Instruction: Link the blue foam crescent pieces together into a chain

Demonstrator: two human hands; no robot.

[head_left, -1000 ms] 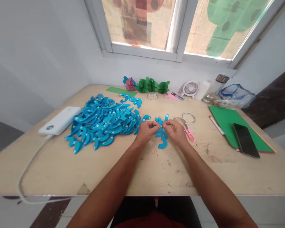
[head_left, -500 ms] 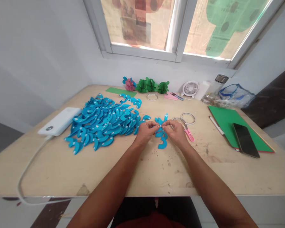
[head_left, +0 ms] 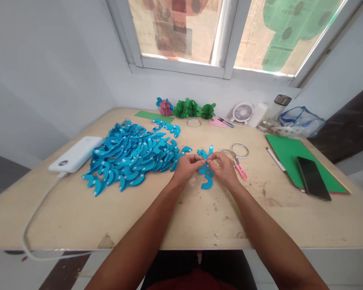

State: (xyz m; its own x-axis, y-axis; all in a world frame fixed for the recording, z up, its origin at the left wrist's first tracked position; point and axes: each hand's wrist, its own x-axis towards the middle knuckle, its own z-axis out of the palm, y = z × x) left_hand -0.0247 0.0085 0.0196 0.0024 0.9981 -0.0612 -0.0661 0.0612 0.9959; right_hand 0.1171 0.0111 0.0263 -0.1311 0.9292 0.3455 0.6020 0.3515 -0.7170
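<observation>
My left hand (head_left: 187, 166) and my right hand (head_left: 221, 166) meet fingertip to fingertip over a few blue curved paper pieces (head_left: 207, 182) on the table. Both hands are closed in a pinch. What lies between the fingertips is too small and too covered to make out. White patches mark some of the blue pieces. Left of my hands spreads a big heap of similar blue paper pieces (head_left: 133, 155). Pink-handled scissors (head_left: 241, 170) lie just right of my right hand, next to two tape rolls (head_left: 239, 150).
A white power bank (head_left: 75, 154) with a cable lies at the left. On the right are a green sheet (head_left: 286, 151), a phone (head_left: 313, 178) and a pen (head_left: 276, 159). Folded paper figures (head_left: 190, 108), a small fan (head_left: 242, 112) and a bottle (head_left: 276, 108) stand along the wall.
My fingertips have shifted very slightly to the right, still pinched together over the blue pieces. The rest of the table looks the same.
</observation>
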